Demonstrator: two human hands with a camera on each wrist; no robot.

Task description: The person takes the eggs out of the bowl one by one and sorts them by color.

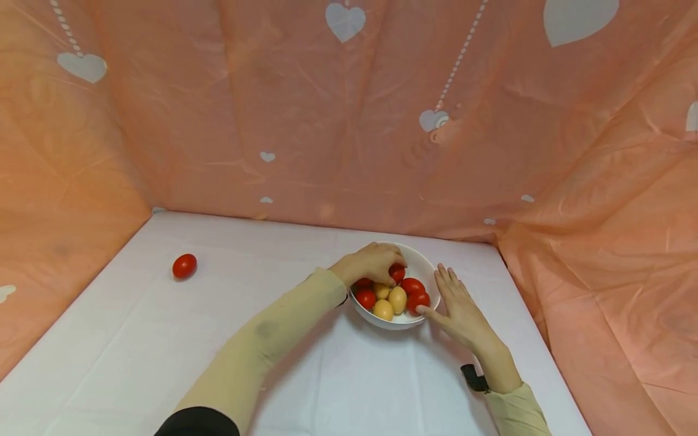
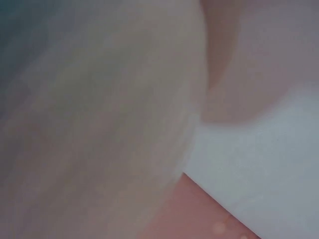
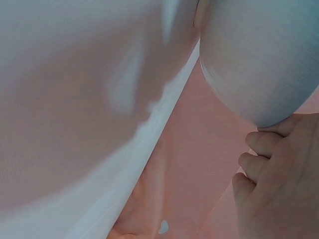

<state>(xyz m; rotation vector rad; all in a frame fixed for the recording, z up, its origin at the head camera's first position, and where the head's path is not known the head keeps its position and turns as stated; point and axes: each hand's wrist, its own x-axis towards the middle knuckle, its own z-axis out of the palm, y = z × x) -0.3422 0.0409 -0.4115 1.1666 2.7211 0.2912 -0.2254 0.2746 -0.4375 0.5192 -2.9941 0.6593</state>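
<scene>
1. Bowl (image 1: 418, 261), white, round and smooth, stands near the far edge of the table (image 1: 338, 387), closer to its far right corner than to its far left one.
2. Inside it lie red egg-shaped pieces (image 1: 418, 301), shiny on the surface, together with yellow pieces (image 1: 397, 300) of similar rounded shape.
3. Left hand (image 1: 371, 263) is over the left side of the rim. Its fingers are bent, and with the thumb they pinch one red piece (image 1: 397, 272) inside the bowl. The left wrist view is too blurred to show this grip.
4. Right hand (image 1: 462, 312) touches the right side of the bowl. Its fingers are straight and only slightly parted, while the thumb is spread away from them, over the rim.
5. One single red oval (image 1: 184, 266), glossy, lies near the far left corner, well apart from the bowl.
6. White creased cloth (image 1: 131, 345) covers the table; behind its far edge hangs a wrinkled orange sheet (image 1: 305, 109) with pale flat hearts (image 1: 346, 22).
</scene>
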